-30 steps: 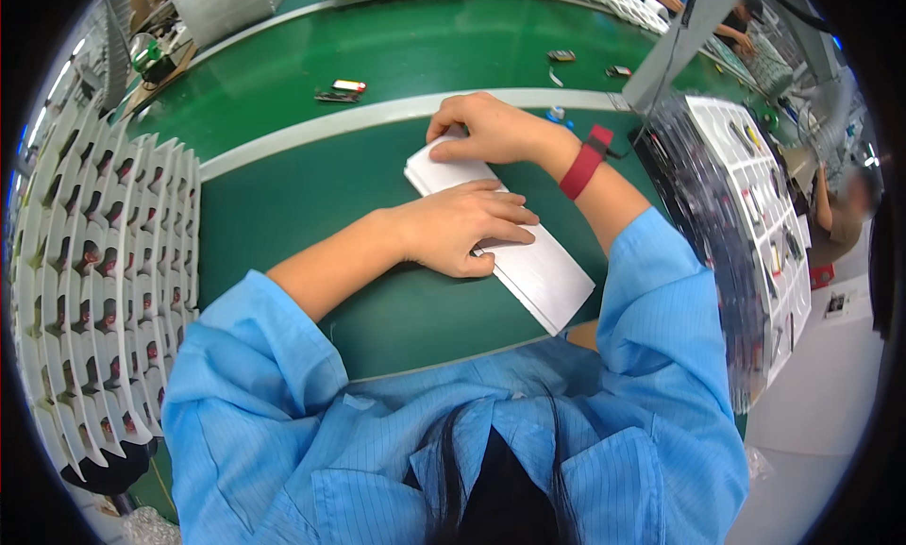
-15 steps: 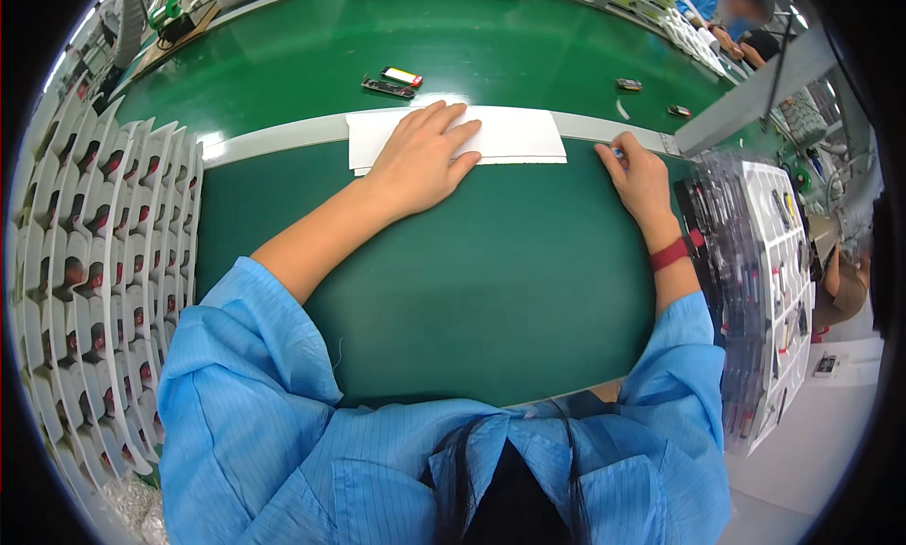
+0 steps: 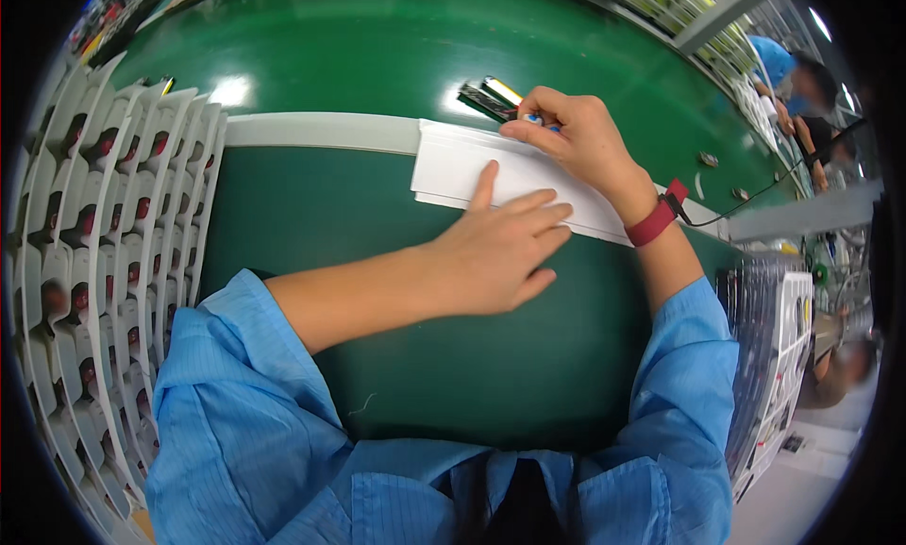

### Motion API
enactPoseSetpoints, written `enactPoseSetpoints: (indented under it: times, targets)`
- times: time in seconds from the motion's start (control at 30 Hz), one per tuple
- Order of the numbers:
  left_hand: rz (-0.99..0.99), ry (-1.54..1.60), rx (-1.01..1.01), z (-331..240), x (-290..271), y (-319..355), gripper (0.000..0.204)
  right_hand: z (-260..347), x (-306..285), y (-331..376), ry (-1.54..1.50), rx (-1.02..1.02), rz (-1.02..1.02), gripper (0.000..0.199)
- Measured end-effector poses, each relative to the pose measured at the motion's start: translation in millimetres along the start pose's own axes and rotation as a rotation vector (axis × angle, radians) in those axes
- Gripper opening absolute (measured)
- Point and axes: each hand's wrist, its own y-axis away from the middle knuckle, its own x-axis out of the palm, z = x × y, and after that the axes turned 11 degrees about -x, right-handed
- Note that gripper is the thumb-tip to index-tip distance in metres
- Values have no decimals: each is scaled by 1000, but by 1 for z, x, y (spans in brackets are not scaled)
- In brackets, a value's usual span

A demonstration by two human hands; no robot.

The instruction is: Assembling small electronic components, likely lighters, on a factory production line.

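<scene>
A white folded paper sheet (image 3: pixel 448 167) lies across the pale strip at the far edge of the dark green mat. My left hand (image 3: pixel 500 248) is open, fingers spread, its fingertips over the paper's near edge and its palm over the mat. Above the paper's far edge, my right hand (image 3: pixel 587 141) is closed on a small blue-and-white object (image 3: pixel 535 119), mostly hidden by the fingers, so its kind does not show. Just beyond that hand, a dark slim device part (image 3: pixel 481 100) lies beside a piece with a yellow-white face (image 3: pixel 502 89).
Stacked white trays (image 3: pixel 113 224) with red-and-dark parts stand at the left. More stacked trays (image 3: pixel 788 318) stand at the right. A red wristband (image 3: pixel 653 222) with a thin cord circles my right wrist. Small parts (image 3: pixel 708 159) lie on the far green surface. Other people are at the far right.
My right hand has moved left with the blue object to the paper's far edge. My left hand has slid nearer, with fingers spread. The head view has turned, shifting the scene.
</scene>
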Motion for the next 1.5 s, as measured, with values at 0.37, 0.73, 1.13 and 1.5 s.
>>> enactPoseSetpoints:
  times: [0.37, 0.73, 1.13, 1.5]
  targets:
    - [-33, -58, -13, -1, 6, 0, 50, -6, 29, -20, -28, -117, 38, 29]
    - [21, -120, -49, -5, 7, -1, 54, -46, -43, 64, 20, 324, -241, 21]
    - [99, -142, -36, -11, -2, -6, 54, -61, -47, 90, -173, 338, -209, 29]
    - [96, 69, 87, -4, -20, -20, 33, -3, -34, 79, 146, 101, -463, 6]
